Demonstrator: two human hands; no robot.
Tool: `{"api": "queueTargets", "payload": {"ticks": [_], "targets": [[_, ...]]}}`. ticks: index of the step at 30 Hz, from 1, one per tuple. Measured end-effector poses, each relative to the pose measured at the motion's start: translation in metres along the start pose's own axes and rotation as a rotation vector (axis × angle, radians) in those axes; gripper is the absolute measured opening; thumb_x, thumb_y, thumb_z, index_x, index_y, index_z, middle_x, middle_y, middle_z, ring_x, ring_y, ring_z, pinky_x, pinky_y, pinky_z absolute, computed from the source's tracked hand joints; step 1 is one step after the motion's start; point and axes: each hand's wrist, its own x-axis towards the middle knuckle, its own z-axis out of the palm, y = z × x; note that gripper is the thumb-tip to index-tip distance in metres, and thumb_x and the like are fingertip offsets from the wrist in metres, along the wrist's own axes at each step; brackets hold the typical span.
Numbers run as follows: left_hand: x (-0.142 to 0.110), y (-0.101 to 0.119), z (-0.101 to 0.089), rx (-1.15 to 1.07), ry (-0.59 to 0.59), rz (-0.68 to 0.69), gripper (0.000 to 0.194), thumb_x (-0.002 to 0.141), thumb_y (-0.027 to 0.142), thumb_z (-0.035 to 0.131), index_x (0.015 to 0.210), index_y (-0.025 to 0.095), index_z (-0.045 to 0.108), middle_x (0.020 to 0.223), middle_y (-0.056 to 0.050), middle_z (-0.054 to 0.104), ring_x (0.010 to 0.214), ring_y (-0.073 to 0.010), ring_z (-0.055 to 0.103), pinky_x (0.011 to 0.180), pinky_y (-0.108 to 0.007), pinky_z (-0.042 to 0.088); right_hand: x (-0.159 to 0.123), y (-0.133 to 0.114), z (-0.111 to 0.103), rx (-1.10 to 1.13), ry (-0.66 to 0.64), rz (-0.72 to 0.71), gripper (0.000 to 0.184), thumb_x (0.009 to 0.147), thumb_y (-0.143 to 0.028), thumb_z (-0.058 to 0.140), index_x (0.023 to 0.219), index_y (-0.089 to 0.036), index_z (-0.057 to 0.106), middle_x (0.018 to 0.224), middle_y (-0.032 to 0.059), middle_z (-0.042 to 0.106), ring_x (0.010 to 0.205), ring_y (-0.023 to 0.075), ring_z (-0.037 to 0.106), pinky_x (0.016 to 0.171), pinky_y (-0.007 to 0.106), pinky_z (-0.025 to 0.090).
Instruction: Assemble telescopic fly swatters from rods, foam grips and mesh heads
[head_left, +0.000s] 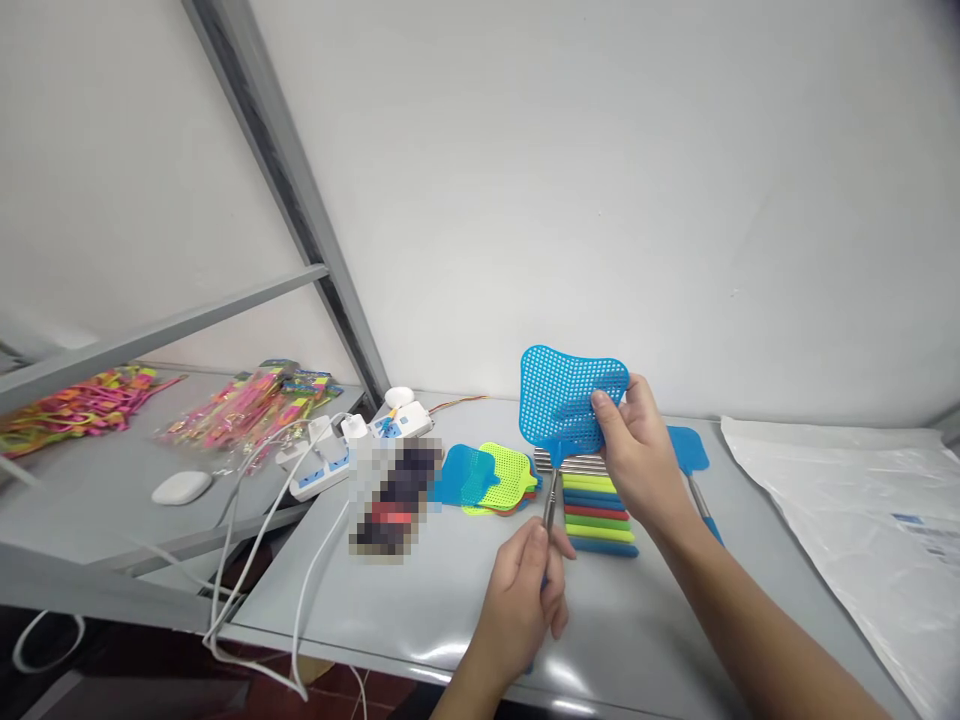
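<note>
A blue fly swatter (562, 395) is held up over the grey table, its perforated head tilted toward me. My left hand (525, 590) is closed around its metal shaft, low down near the handle. With thumb and fingers my right hand (637, 440) pinches the right edge of the swatter's head. Beneath and behind lie several coloured handles with metal rods (596, 510) in a row. Left of these rests an overlapping pile of loose swatter heads, a yellow-green head (506, 475) and a blue head (465, 475) among them. Another blue swatter (690, 450) lies right of my right hand.
A white power strip (322, 480) with plugs and cables stands at the left, beside a pixelated dark object (397, 505). Colourful packaged items (240, 405) lie on the far-left table. A metal frame post (300, 200) rises there. White plastic sheeting (840, 530) covers the right side.
</note>
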Motion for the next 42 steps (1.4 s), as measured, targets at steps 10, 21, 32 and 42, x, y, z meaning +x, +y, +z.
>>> {"api": "queueTargets", "payload": {"ticks": [10, 21, 32, 42], "targets": [[0.004, 0.003, 0.000, -0.058, -0.022, -0.032, 0.040, 0.094, 0.050, 0.039, 0.082, 0.015, 0.055, 0.041, 0.011, 0.029, 0.029, -0.0036, 0.020, 0.034, -0.018, 0.035, 0.000, 0.005, 0.000, -0.123, 0.042, -0.042, 0.015, 0.093, -0.040, 0.050, 0.094, -0.025, 0.046, 0.087, -0.0016, 0.055, 0.081, 0.0140, 0.055, 0.077, 0.033, 0.050], [-0.001, 0.010, -0.001, -0.092, -0.095, -0.128, 0.039, 0.093, 0.054, 0.040, 0.079, 0.019, 0.047, 0.041, 0.012, 0.025, 0.029, -0.0038, 0.017, 0.033, -0.017, 0.030, -0.009, 0.012, -0.005, 0.161, -0.100, 0.304, 0.031, 0.085, -0.045, 0.060, 0.108, -0.025, 0.054, 0.095, 0.0022, 0.067, 0.079, 0.0176, 0.065, 0.065, 0.032, 0.055], [-0.008, 0.029, 0.008, -0.003, -0.024, -0.262, 0.044, 0.084, 0.064, 0.049, 0.075, 0.021, 0.041, 0.043, 0.012, 0.026, 0.032, -0.0039, 0.017, 0.031, -0.015, 0.019, -0.016, -0.001, -0.002, 0.081, -0.170, 0.349, 0.030, 0.082, -0.045, 0.065, 0.090, -0.016, 0.065, 0.087, 0.0068, 0.071, 0.074, 0.0210, 0.070, 0.069, 0.037, 0.058], [-0.027, 0.049, 0.016, -0.223, -0.121, -0.405, 0.040, 0.086, 0.061, 0.048, 0.077, 0.023, 0.041, 0.043, 0.013, 0.023, 0.031, -0.0022, 0.005, 0.029, -0.014, 0.015, -0.028, -0.007, 0.008, 0.134, -0.086, 0.353, 0.025, 0.082, -0.044, 0.065, 0.087, -0.020, 0.062, 0.084, 0.0034, 0.071, 0.072, 0.0201, 0.070, 0.063, 0.032, 0.059]]}}
